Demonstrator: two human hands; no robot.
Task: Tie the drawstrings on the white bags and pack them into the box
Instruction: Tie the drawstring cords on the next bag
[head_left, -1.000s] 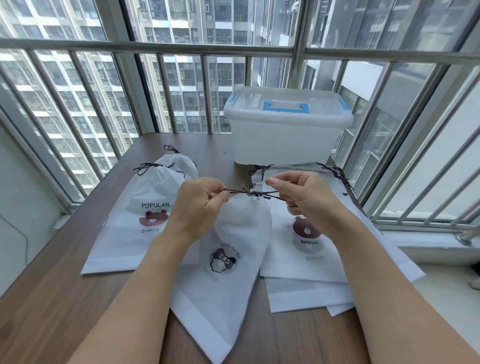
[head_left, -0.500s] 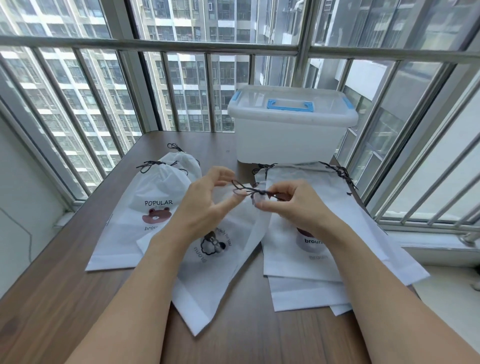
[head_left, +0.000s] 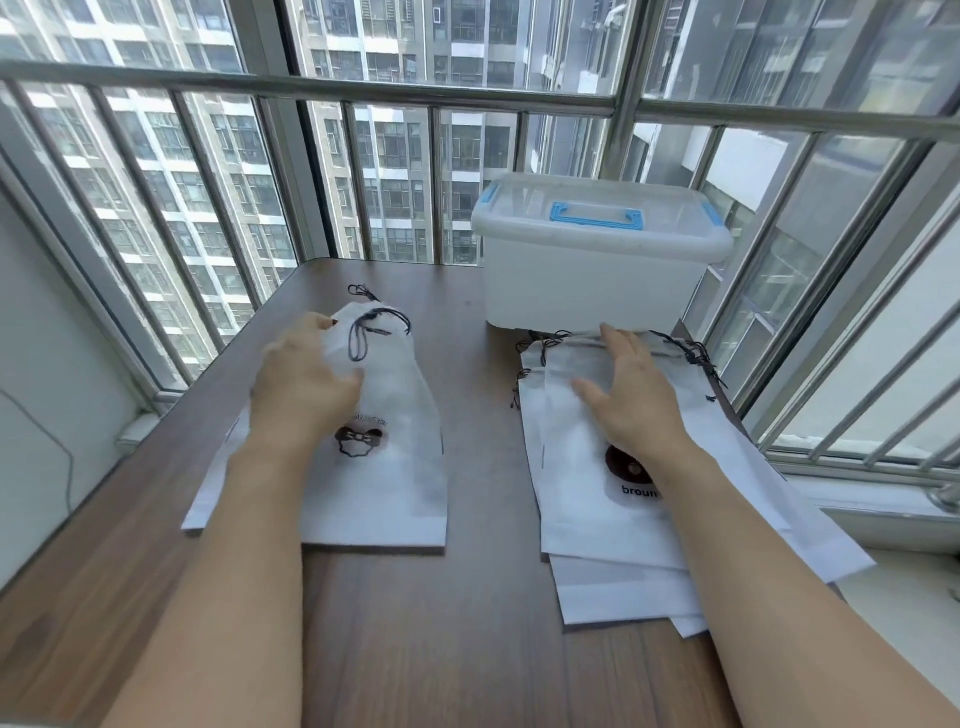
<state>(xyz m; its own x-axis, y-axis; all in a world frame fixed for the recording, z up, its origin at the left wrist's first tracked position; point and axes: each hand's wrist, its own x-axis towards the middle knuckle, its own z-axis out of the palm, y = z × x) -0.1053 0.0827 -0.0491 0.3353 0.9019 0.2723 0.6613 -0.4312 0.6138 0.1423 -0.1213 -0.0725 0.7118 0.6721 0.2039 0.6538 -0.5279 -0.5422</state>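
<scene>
A white bag with a bow-face print lies on top of the left pile, its dark drawstring tied and gathered at the top. My left hand rests on this bag's upper left part, fingers bent over the fabric. My right hand lies flat with straight fingers on the right stack of white bags, whose dark drawstrings spread out at the far end. The white plastic box with a closed lid and blue handle stands behind the right stack.
The brown wooden table ends at window bars on the far and right sides. The right stack hangs over the table's right edge toward the sill. More white bags lie under the left one.
Both hands let go of the tied drawstring. The bow-print bag moved left onto the left pile with my left hand. My right hand went onto the right stack.
</scene>
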